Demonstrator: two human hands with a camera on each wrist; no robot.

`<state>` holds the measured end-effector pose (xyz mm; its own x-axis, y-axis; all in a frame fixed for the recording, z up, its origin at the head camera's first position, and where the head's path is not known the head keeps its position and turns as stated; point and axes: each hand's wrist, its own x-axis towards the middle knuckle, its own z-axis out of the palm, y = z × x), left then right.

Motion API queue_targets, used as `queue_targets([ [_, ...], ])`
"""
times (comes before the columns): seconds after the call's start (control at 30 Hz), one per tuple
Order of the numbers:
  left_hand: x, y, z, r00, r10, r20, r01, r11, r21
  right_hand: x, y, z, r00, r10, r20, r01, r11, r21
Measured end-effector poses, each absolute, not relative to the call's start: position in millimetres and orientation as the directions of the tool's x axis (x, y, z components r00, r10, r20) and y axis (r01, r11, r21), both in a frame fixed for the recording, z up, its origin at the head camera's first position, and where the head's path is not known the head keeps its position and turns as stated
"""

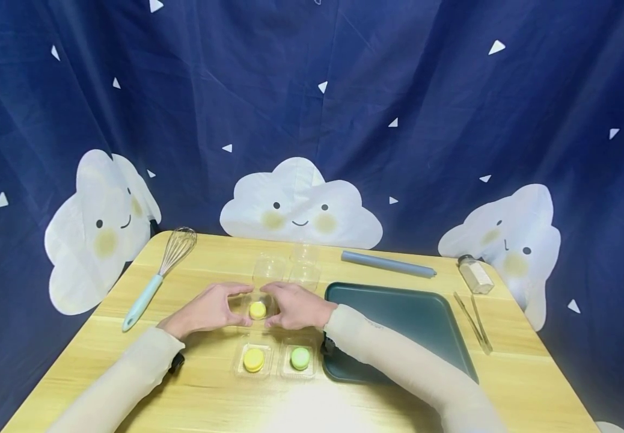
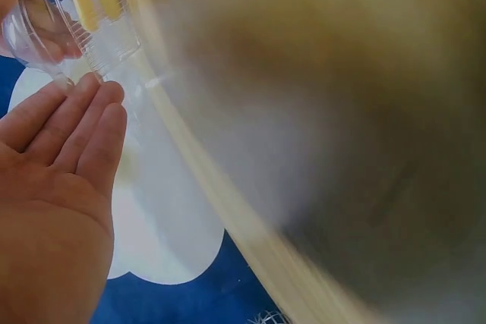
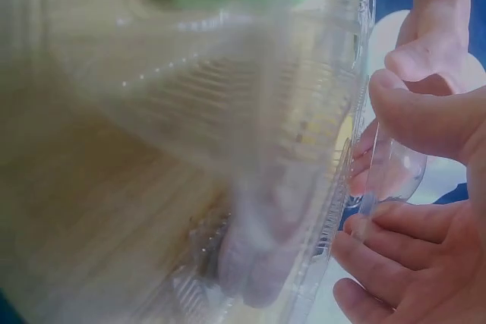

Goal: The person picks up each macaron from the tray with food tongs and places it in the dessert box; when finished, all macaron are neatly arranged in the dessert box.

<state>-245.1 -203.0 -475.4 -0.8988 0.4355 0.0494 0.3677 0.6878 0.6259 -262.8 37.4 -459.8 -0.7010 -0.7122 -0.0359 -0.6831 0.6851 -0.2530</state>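
A clear plastic box (image 1: 266, 302) with a yellow macaron (image 1: 258, 310) in it is between my two hands. My left hand (image 1: 211, 310) holds the box's left side, its thumb toward me and its fingers at the far side; in the left wrist view the fingertips (image 2: 95, 89) meet the ridged plastic edge. From the right, my right hand (image 1: 301, 305) grips the same box, and in the right wrist view the thumb (image 3: 410, 111) and fingers come round a clear edge. Nearer to me are two more open boxes, one with a yellow macaron (image 1: 253, 359), one with a green macaron (image 1: 300, 358).
Behind the hands are clear lids (image 1: 305, 273). A dark green tray (image 1: 398, 322) lies under my right forearm. Farther off are a whisk (image 1: 152, 285), a blue-grey rod (image 1: 388, 263), a jar (image 1: 475, 275) and tongs (image 1: 474, 322). A dark blue curtain (image 1: 269, 90) hangs behind the table.
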Motion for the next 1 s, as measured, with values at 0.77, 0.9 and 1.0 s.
queue_targets([
  [0.77, -251.4, -195.5, -470.9, -0.889, 0.458, -0.016, 0.382, 0.759, 0.527, -267.4, 30.1, -463.5, -0.697, -0.706, -0.127, -0.672, 0.704, -0.228],
  [0.9, -250.8, -194.3, -470.5, -0.892, 0.45, -0.036, 0.368, 0.772, 0.519, -266.5, 28.8, -463.1, -0.7, -0.702, -0.133, -0.668, 0.709, -0.224],
  [1.0, -251.1, -193.8, -470.5, -0.892, 0.45, -0.032, 0.372, 0.774, 0.512, -266.0, 28.3, -462.0, -0.701, -0.7, -0.135, -0.668, 0.711, -0.22],
])
